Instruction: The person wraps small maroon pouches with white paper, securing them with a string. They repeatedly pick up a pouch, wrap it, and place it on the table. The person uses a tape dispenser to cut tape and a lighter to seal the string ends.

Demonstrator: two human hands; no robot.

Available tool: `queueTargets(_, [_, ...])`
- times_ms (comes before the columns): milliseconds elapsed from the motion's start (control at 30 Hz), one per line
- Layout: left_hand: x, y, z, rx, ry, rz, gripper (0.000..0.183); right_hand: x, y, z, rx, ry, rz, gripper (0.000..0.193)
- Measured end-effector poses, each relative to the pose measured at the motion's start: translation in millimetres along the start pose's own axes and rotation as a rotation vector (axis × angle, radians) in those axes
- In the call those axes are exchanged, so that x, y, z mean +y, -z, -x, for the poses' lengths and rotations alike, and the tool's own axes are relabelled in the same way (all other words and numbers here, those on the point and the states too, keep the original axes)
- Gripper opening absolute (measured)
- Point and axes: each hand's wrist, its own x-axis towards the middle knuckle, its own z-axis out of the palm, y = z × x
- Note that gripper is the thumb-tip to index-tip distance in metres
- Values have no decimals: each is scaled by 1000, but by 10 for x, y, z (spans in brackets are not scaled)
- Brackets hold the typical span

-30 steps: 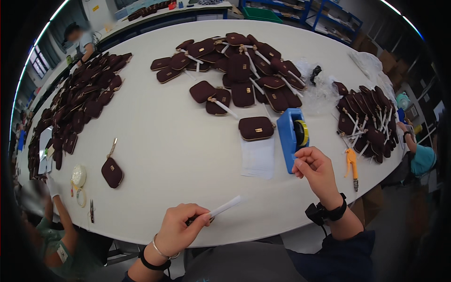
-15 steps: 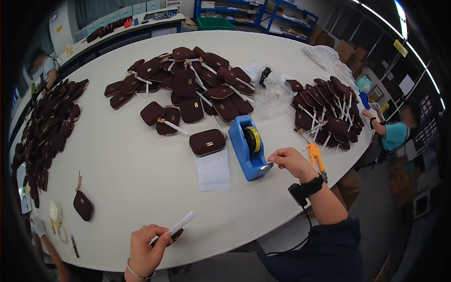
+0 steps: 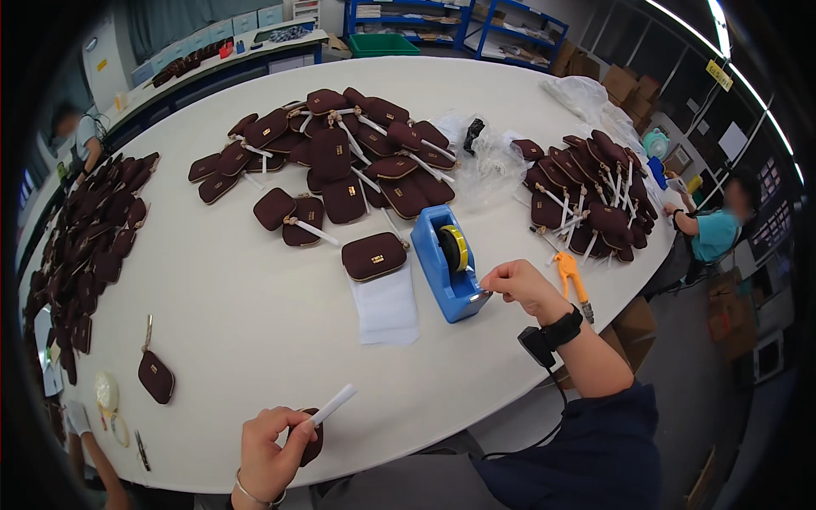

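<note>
My left hand (image 3: 270, 446), at the lower edge, is closed on a small dark maroon pouch (image 3: 313, 444). Between its thumb and fingers a white wrapped strip (image 3: 335, 405) sticks out to the upper right. My right hand (image 3: 527, 287) is pinched at the cutter end of a blue tape dispenser (image 3: 433, 268), which carries a roll with a yellow core (image 3: 460, 250). What lies between those fingertips is too small to make out. Left of the dispenser, a maroon zip pouch (image 3: 374, 257) rests on the top of white paper sheets (image 3: 387, 310).
Maroon pouches with white-wrapped straps form a middle pile (image 3: 331, 153) and a right pile (image 3: 586, 195); another pile (image 3: 89, 238) lies far left. A single pouch (image 3: 156, 376) lies near left. An orange air gun (image 3: 571, 274) sits by my right wrist. Co-workers are at both sides.
The pouch in my left hand has turned, so more of its body shows below the strip. My right hand stays pinched at the dispenser's end. The view has shifted slightly.
</note>
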Motion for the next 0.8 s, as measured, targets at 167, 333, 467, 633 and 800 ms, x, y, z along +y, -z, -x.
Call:
queueTargets(167, [-86,-43,26,56,19,-37,7,-48,5,177,-10,-82,-109,14])
queueTargets(333, [-119,-66,-8,45,-13,-57,6,224,-69,319,25,-147,-219,13])
queueTargets(467, [-137,-71,-13,38,-8,-75,6,399,-263,352,-52,-242,-659,19])
queueTargets(633, [-142,-104,-59,16,-37,-19,8,312,-348,399,-34,-339,-676,20])
queueTargets(800, [-95,-157,-148,-47,-81,-36,11,678,-419,329,-81,-474,-630,23])
